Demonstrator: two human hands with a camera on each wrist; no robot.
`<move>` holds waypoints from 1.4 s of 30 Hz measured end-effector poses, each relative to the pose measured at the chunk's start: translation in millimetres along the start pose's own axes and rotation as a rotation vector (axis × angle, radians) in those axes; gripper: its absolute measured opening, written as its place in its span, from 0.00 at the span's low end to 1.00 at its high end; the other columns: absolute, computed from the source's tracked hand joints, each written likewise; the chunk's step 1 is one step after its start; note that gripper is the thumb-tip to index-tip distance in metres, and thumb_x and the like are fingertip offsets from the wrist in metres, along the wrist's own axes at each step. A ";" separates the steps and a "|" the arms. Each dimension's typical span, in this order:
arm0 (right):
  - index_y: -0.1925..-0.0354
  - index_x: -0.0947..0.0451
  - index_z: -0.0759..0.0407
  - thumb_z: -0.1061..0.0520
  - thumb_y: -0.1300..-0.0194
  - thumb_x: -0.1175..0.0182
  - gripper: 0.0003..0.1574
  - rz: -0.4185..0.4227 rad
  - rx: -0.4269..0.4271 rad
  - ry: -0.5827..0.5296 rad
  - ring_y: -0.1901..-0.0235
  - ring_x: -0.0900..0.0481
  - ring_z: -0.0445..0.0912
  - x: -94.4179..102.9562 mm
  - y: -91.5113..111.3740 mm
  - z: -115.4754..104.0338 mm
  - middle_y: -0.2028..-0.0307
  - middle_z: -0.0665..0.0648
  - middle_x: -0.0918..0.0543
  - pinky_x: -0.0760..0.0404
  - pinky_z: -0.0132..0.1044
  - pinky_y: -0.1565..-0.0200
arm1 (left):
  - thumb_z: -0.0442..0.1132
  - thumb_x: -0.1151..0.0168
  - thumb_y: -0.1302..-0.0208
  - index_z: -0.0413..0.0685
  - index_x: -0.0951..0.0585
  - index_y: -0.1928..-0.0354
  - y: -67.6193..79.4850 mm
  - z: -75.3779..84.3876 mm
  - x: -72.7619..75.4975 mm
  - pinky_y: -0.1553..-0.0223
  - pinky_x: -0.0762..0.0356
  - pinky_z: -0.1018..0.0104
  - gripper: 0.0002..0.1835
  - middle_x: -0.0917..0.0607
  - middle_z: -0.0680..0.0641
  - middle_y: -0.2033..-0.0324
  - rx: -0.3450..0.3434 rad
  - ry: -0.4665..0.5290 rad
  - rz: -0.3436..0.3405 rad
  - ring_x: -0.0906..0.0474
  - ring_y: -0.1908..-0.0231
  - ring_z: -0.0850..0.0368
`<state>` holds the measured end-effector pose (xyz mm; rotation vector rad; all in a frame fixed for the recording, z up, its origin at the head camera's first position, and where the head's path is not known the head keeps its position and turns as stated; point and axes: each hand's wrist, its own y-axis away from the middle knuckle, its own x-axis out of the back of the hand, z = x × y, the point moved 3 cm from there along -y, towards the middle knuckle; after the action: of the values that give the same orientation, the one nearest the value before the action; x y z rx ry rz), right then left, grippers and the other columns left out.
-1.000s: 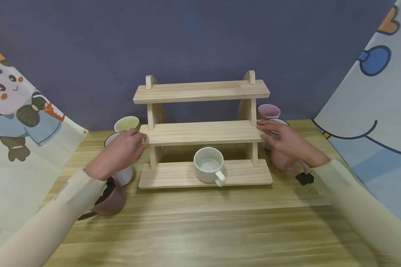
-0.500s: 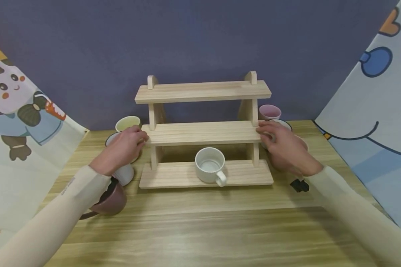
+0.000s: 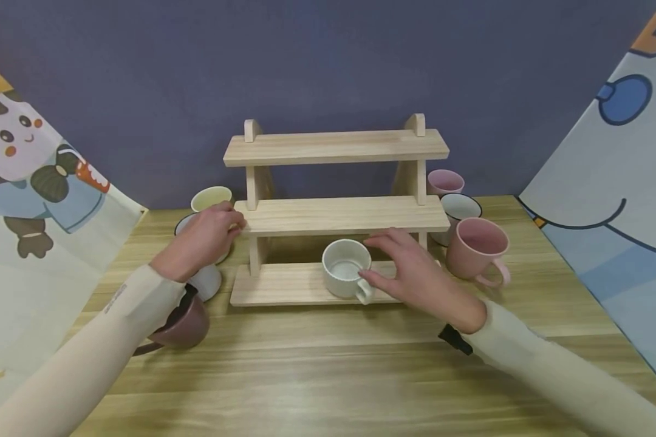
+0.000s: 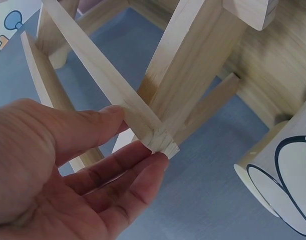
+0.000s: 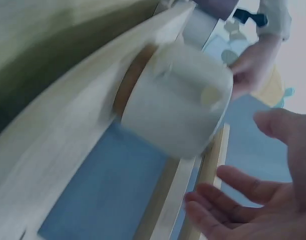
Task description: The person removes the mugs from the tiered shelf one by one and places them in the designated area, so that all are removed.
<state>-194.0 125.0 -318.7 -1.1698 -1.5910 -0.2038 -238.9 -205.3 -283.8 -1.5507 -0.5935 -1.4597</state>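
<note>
A three-tier wooden display stand point(image 3: 339, 213) stands upright against the back. My left hand point(image 3: 202, 240) pinches the left end of its middle board; in the left wrist view the thumb and fingertips point(image 4: 155, 167) close on the board's corner. On the lowest board sits a white mug point(image 3: 339, 279), its handle turned toward the front right. Just right of this mug is my right hand point(image 3: 423, 279), thumb and fingers spread apart with nothing between them. The right wrist view has the same white mug point(image 5: 178, 105), blurred, beyond the open fingers.
Right of the stand are a pink mug point(image 3: 472, 246) with a handle, a dark-rimmed white cup point(image 3: 459, 207) and another pink cup point(image 3: 444, 181). At left, a yellow cup point(image 3: 210, 198), a white cup point(image 3: 206, 282) and a mauve mug point(image 3: 186, 328) are partly behind my left arm.
My right hand has left the right end of the middle board and moved left and forward to the white mug, uncovering the pink mug. The left hand stays on the board.
</note>
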 end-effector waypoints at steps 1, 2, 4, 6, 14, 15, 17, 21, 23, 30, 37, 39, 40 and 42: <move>0.49 0.23 0.63 0.43 0.45 0.32 0.33 -0.015 -0.001 0.004 0.47 0.30 0.51 -4.1 -1.2 -3.2 0.49 0.57 0.25 0.29 0.47 0.47 | 0.25 0.39 0.42 0.39 0.17 0.65 -0.3 0.2 0.1 0.64 0.24 0.52 0.05 0.22 0.43 0.68 0.000 -0.002 -0.003 0.24 0.64 0.46; 0.48 0.23 0.64 0.41 0.46 0.31 0.35 -0.033 -0.007 0.010 0.47 0.30 0.51 -8.0 -2.3 -5.9 0.49 0.57 0.25 0.29 0.46 0.47 | 0.25 0.39 0.42 0.39 0.17 0.65 -0.6 0.5 0.2 0.64 0.24 0.52 0.05 0.22 0.43 0.68 0.000 -0.004 -0.006 0.24 0.64 0.46; 0.47 0.24 0.64 0.40 0.48 0.31 0.38 -0.062 -0.024 0.022 0.47 0.31 0.51 -15.3 -5.1 -10.4 0.49 0.58 0.26 0.29 0.46 0.46 | 0.26 0.39 0.42 0.38 0.17 0.65 -1.0 1.1 0.3 0.63 0.24 0.52 0.05 0.22 0.43 0.68 0.004 -0.005 -0.011 0.24 0.64 0.46; 0.47 0.24 0.64 0.38 0.50 0.30 0.41 -0.076 -0.043 0.034 0.48 0.31 0.51 -21.2 -7.8 -13.9 0.49 0.59 0.27 0.28 0.45 0.47 | 0.26 0.39 0.42 0.38 0.17 0.65 -1.4 1.7 0.4 0.63 0.24 0.52 0.05 0.22 0.43 0.68 0.007 -0.006 -0.016 0.23 0.64 0.46; 0.49 0.24 0.65 0.39 0.52 0.28 0.41 -0.042 -0.084 0.076 0.51 0.30 0.51 -32.8 -15.7 -20.2 0.51 0.60 0.27 0.25 0.44 0.55 | 0.26 0.39 0.42 0.38 0.17 0.65 -2.3 3.2 1.3 0.63 0.24 0.51 0.05 0.22 0.42 0.68 0.018 -0.015 -0.023 0.24 0.63 0.46; 0.49 0.24 0.65 0.40 0.53 0.28 0.41 -0.039 -0.089 0.076 0.52 0.30 0.51 -32.7 -16.2 -20.4 0.52 0.60 0.27 0.25 0.45 0.55 | 0.26 0.39 0.42 0.38 0.17 0.65 -2.5 3.6 1.5 0.63 0.24 0.51 0.05 0.22 0.42 0.68 0.018 -0.015 -0.024 0.24 0.63 0.46; 0.50 0.24 0.64 0.40 0.55 0.28 0.41 -0.032 -0.097 0.069 0.53 0.29 0.50 -31.8 -16.4 -19.6 0.53 0.59 0.26 0.25 0.45 0.57 | 0.26 0.39 0.42 0.38 0.17 0.65 -2.8 4.6 2.0 0.63 0.24 0.52 0.05 0.22 0.42 0.68 0.017 -0.014 -0.025 0.24 0.64 0.46; 0.52 0.23 0.62 0.39 0.60 0.28 0.41 -0.020 -0.098 0.036 0.57 0.28 0.47 -26.9 -10.2 -16.1 0.55 0.55 0.26 0.24 0.44 0.59 | 0.26 0.39 0.42 0.38 0.16 0.65 -3.1 6.1 2.4 0.63 0.24 0.52 0.05 0.22 0.42 0.68 0.018 -0.014 -0.030 0.24 0.64 0.46; 0.53 0.22 0.61 0.39 0.63 0.28 0.41 -0.009 -0.093 0.020 0.57 0.28 0.46 -21.7 -2.6 -13.8 0.56 0.53 0.26 0.24 0.42 0.60 | 0.26 0.38 0.42 0.38 0.16 0.65 -3.1 6.2 2.5 0.62 0.24 0.52 0.05 0.22 0.42 0.68 0.020 -0.012 -0.030 0.24 0.63 0.46; 0.50 0.22 0.61 0.41 0.66 0.26 0.44 0.082 -0.082 0.070 0.56 0.27 0.48 13.5 37.2 -3.2 0.54 0.54 0.25 0.26 0.45 0.61 | 0.26 0.39 0.41 0.37 0.16 0.64 -1.8 5.1 3.4 0.62 0.24 0.52 0.05 0.22 0.42 0.68 0.038 -0.010 -0.043 0.24 0.63 0.46; 0.51 0.22 0.62 0.48 0.69 0.24 0.43 0.170 -0.125 0.146 0.55 0.28 0.49 57.5 80.9 17.9 0.53 0.54 0.26 0.30 0.47 0.60 | 0.26 0.40 0.41 0.37 0.16 0.63 -1.4 5.9 3.8 0.61 0.24 0.52 0.06 0.22 0.42 0.68 0.044 -0.007 -0.061 0.24 0.63 0.46; 0.51 0.22 0.62 0.50 0.69 0.23 0.43 0.183 -0.163 0.155 0.55 0.28 0.50 67.3 93.0 24.2 0.52 0.56 0.27 0.30 0.44 0.61 | 0.25 0.40 0.41 0.37 0.16 0.63 -1.4 5.4 3.4 0.61 0.24 0.52 0.06 0.22 0.42 0.68 0.044 -0.012 -0.060 0.24 0.63 0.46; 0.50 0.22 0.63 0.51 0.70 0.22 0.43 0.188 -0.180 0.162 0.56 0.28 0.50 71.3 98.9 27.4 0.52 0.56 0.27 0.29 0.43 0.63 | 0.25 0.40 0.41 0.37 0.16 0.63 -1.5 5.4 3.3 0.61 0.24 0.52 0.06 0.22 0.42 0.68 0.042 -0.014 -0.059 0.24 0.63 0.46; 0.51 0.22 0.64 0.53 0.71 0.22 0.44 0.195 -0.211 0.179 0.57 0.27 0.52 76.7 110.5 34.6 0.53 0.58 0.26 0.31 0.41 0.64 | 0.25 0.40 0.41 0.37 0.16 0.63 -1.6 5.1 3.0 0.61 0.24 0.52 0.06 0.22 0.42 0.68 0.038 -0.017 -0.055 0.24 0.63 0.45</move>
<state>-126.4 246.3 -316.2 -1.4207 -1.3135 -0.3450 -236.9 -200.9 -279.9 -1.5295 -0.6750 -1.4698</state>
